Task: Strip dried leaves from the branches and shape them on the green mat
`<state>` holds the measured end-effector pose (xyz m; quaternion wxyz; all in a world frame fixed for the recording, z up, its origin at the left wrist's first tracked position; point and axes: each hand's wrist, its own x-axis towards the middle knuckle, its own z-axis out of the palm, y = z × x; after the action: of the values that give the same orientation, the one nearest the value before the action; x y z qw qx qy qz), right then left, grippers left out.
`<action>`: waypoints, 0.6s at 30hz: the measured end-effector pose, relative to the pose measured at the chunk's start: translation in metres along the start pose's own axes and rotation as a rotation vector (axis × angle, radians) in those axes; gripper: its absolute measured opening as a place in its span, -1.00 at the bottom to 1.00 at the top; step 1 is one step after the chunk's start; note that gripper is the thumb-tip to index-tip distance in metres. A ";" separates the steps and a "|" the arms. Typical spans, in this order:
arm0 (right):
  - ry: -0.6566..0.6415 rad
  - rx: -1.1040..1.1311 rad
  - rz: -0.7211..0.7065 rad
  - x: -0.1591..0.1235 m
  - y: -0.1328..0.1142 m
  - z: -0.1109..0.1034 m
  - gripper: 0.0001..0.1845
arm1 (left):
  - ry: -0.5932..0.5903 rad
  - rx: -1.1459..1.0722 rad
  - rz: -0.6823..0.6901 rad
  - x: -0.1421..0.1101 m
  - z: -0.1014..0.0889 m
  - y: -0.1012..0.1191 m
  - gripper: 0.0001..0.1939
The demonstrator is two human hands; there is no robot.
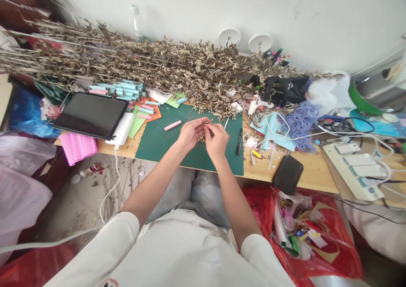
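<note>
Over the green cutting mat (155, 141) my two hands meet at the fingertips. My left hand (191, 133) is cupped, palm turned up, with its fingers closed around bits of dried leaves (207, 122). Thumb and fingers of my right hand (217, 139) pinch at the same leaves. A small heap of leaf crumbs (201, 139) shows on the mat between the hands. Left of them lies a pink paper tube (173, 125). To the right are a black pen (239, 142) and a thin pale stick (226, 122).
Dried leafy stalks (152, 62) spread along the wall. Blue paper tubes (127, 89), a tablet (91, 114) and a white power bank (121, 128) lie left. Rightward are a glue gun (258, 104), purple yarn (303, 124), a black phone (288, 174) and a power strip (353, 170).
</note>
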<state>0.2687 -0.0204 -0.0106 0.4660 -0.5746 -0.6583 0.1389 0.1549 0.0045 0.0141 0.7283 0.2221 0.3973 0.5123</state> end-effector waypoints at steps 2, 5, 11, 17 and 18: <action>0.014 0.132 0.052 0.002 -0.001 -0.002 -0.73 | -0.024 0.007 0.002 -0.001 -0.004 -0.001 -0.82; 0.041 0.289 0.211 0.004 -0.002 -0.003 -0.71 | -0.049 0.028 0.015 -0.002 -0.008 -0.004 -0.83; 0.119 0.544 0.401 0.006 -0.003 0.004 -0.69 | -0.025 0.303 0.199 0.005 -0.012 -0.013 -0.75; 0.036 0.631 0.499 0.004 0.005 0.009 -0.65 | 0.010 0.814 0.448 0.008 -0.020 -0.008 -0.83; 0.022 0.634 0.510 0.003 0.006 0.010 -0.65 | 0.004 0.877 0.469 0.007 -0.021 -0.006 -0.83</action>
<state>0.2652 -0.0124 -0.0190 0.5778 -0.5488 -0.4141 0.4399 0.1427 0.0070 -0.0053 0.4306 0.5899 0.5160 0.4476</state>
